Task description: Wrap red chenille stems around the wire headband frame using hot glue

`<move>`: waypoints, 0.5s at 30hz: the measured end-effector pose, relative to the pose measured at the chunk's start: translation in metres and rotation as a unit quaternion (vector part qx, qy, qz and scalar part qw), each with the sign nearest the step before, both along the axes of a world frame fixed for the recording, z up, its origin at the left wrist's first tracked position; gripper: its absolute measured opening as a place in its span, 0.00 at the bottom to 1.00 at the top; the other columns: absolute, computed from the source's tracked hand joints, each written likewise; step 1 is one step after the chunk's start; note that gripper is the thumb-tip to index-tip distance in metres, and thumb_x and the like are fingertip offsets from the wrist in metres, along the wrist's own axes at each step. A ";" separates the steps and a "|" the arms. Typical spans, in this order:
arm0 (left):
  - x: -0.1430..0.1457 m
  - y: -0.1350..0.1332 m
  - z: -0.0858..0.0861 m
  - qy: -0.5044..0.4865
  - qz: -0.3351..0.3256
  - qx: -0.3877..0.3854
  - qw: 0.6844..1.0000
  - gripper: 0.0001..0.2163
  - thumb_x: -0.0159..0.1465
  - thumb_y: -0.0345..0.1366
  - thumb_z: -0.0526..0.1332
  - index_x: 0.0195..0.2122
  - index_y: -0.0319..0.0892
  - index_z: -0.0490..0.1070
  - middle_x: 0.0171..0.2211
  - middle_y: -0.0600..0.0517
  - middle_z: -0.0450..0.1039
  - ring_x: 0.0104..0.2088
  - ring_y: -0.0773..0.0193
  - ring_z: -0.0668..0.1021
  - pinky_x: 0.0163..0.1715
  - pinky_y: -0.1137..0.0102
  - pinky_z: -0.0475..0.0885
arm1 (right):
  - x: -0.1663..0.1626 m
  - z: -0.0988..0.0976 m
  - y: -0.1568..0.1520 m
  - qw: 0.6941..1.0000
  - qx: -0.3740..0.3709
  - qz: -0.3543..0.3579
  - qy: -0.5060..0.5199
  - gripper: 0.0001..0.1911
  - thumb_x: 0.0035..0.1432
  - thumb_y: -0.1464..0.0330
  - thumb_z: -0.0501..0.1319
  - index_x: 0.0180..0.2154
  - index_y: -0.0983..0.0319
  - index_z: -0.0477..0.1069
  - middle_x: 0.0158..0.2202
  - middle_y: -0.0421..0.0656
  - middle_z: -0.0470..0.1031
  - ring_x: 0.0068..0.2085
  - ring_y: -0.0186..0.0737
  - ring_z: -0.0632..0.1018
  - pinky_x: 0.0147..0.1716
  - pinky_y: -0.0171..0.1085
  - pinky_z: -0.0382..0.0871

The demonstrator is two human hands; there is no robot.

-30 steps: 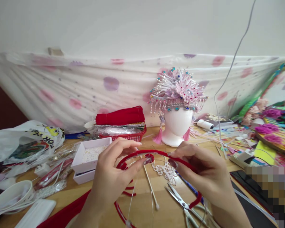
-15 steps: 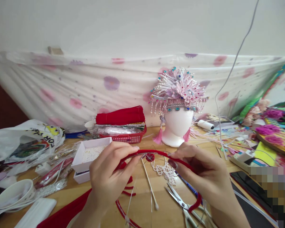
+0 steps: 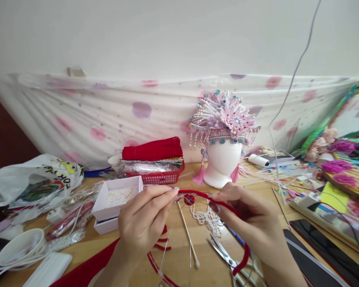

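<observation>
Around a cotton swab, the wooden table bears a red plastic basket at eleven o'clock, a mannequin head at one, scissors at four.

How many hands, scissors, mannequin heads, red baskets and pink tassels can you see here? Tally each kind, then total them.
Left hand and right hand: 2
Scissors: 1
Mannequin head: 1
Red basket: 1
Pink tassels: 2
Total: 7

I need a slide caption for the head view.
Left hand and right hand hold a red strip before a mannequin head.
</observation>
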State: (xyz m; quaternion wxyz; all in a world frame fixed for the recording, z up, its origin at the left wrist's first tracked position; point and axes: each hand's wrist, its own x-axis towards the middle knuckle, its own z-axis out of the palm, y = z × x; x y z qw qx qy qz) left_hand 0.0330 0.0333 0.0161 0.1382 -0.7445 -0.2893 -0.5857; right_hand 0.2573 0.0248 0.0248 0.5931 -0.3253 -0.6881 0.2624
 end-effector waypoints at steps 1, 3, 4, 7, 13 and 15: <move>0.000 0.000 -0.001 -0.010 -0.009 -0.006 1.000 0.13 0.63 0.19 0.64 0.43 0.44 0.80 0.38 0.52 0.84 0.36 0.65 0.84 0.39 0.74 0.81 | 0.000 -0.001 0.000 1.000 -0.001 0.000 0.000 0.09 0.56 0.75 0.68 0.36 0.55 0.80 0.26 0.39 0.78 0.25 0.31 0.75 0.22 0.27 0.68; 0.000 0.000 -0.002 -0.026 -0.029 -0.027 0.999 0.15 0.62 0.18 0.63 0.43 0.45 0.80 0.39 0.53 0.84 0.36 0.66 0.84 0.39 0.74 0.81 | 0.000 -0.001 0.000 1.000 -0.002 -0.003 -0.007 0.09 0.56 0.76 0.67 0.36 0.56 0.80 0.27 0.39 0.78 0.25 0.32 0.75 0.22 0.28 0.68; 0.000 0.000 -0.003 -0.034 -0.038 -0.038 0.998 0.16 0.62 0.18 0.63 0.43 0.45 0.80 0.39 0.53 0.84 0.37 0.66 0.84 0.39 0.74 0.81 | 0.000 -0.001 -0.001 1.000 0.001 -0.006 -0.011 0.09 0.56 0.76 0.67 0.35 0.56 0.80 0.27 0.40 0.78 0.25 0.32 0.75 0.22 0.28 0.67; 0.002 0.000 -0.006 -0.063 -0.062 -0.061 0.994 0.17 0.61 0.18 0.63 0.43 0.47 0.79 0.38 0.54 0.84 0.37 0.65 0.84 0.39 0.72 0.81 | -0.001 0.002 -0.004 0.999 0.017 -0.022 -0.024 0.08 0.55 0.77 0.67 0.33 0.57 0.80 0.26 0.40 0.77 0.24 0.33 0.75 0.20 0.28 0.65; 0.011 -0.004 -0.004 -0.194 -0.116 -0.154 0.962 0.10 0.64 0.23 0.64 0.37 0.47 0.79 0.36 0.55 0.85 0.36 0.63 0.86 0.38 0.71 0.82 | 0.004 0.002 -0.005 0.999 0.025 -0.019 -0.021 0.09 0.56 0.76 0.66 0.35 0.56 0.79 0.27 0.39 0.78 0.26 0.32 0.76 0.23 0.28 0.69; 0.008 -0.003 -0.002 -0.276 -0.129 -0.172 0.937 0.05 0.66 0.29 0.65 0.34 0.46 0.78 0.34 0.54 0.85 0.35 0.63 0.86 0.37 0.71 0.82 | 0.008 -0.003 -0.003 0.999 0.002 -0.026 -0.020 0.07 0.58 0.75 0.66 0.36 0.56 0.79 0.28 0.39 0.78 0.25 0.32 0.76 0.23 0.28 0.68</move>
